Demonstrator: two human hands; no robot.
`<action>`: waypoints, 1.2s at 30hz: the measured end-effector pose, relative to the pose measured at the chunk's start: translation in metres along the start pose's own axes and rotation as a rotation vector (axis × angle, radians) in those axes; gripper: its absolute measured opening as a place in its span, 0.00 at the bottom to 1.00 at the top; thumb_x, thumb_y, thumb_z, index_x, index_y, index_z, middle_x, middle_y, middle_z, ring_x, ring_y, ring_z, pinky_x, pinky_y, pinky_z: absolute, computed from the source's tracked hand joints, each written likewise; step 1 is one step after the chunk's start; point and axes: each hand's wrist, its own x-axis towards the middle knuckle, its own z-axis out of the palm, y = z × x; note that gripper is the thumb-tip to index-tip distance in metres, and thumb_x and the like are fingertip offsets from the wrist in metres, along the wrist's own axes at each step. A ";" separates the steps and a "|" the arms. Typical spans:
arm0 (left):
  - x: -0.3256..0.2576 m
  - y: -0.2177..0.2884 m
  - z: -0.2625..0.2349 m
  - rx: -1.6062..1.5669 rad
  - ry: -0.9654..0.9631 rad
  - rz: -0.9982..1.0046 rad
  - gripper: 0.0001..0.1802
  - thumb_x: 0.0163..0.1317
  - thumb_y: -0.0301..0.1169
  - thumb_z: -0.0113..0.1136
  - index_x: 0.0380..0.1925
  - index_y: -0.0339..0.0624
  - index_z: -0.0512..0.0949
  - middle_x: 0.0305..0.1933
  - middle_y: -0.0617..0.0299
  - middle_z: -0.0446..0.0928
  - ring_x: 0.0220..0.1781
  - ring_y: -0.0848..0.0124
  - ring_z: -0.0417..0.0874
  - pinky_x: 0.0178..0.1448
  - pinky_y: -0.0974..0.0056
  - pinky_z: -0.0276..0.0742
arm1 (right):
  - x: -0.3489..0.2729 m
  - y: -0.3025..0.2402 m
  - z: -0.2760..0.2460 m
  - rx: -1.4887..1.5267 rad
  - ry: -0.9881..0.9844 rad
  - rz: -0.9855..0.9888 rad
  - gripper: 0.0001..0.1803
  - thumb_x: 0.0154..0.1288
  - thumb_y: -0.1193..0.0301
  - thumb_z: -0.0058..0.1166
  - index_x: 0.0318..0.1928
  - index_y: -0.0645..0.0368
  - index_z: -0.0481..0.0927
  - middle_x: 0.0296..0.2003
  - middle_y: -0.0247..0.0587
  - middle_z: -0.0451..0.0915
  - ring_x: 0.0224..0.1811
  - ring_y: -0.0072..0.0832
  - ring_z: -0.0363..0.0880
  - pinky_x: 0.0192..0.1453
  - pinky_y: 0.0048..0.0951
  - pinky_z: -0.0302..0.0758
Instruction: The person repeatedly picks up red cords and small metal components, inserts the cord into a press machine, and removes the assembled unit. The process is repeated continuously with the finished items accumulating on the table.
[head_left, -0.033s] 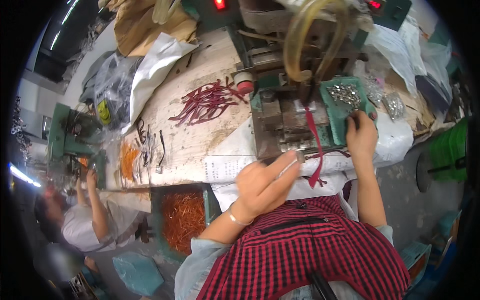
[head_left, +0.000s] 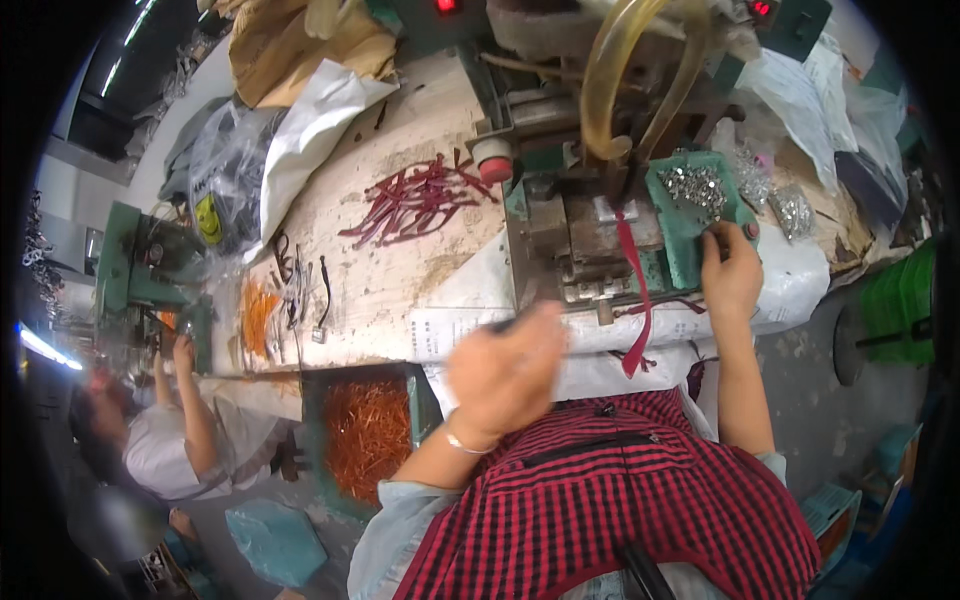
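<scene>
My left hand [head_left: 508, 362] is in front of the machine's left corner, smeared by motion. Its fingers look curled, and a dark, narrow thing shows at their upper side, too blurred to name. My right hand [head_left: 733, 272] rests at the near right rim of a green tray [head_left: 684, 262], fingers bent and close together. Whatever they pinch is hidden. Small silver metal pieces [head_left: 693, 190] lie heaped in the tray's far part. From the bench machine [head_left: 575, 235] a dark red strap [head_left: 636, 285] hangs over the front edge, between my hands and touched by neither.
Dark red straps [head_left: 418, 203] lie piled on the bench, left of a red button [head_left: 494, 170]. Orange strips [head_left: 259, 318] lie further left. Below the bench stands a bin of copper-coloured strips [head_left: 368, 440]. A co-worker [head_left: 190, 440] sits at another green machine [head_left: 150, 265].
My left hand has moved left, away from the machine's front, and blurs more. The thin metal piece seen in its fingers before no longer shows clearly. My right hand has barely shifted at the tray.
</scene>
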 end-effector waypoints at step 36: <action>0.010 -0.098 0.058 -0.713 0.528 -0.762 0.07 0.71 0.25 0.61 0.38 0.29 0.83 0.35 0.58 0.85 0.29 0.76 0.82 0.33 0.72 0.76 | -0.002 -0.119 0.007 0.900 -0.069 -0.230 0.26 0.62 0.77 0.60 0.61 0.64 0.72 0.39 0.47 0.87 0.45 0.36 0.87 0.53 0.31 0.78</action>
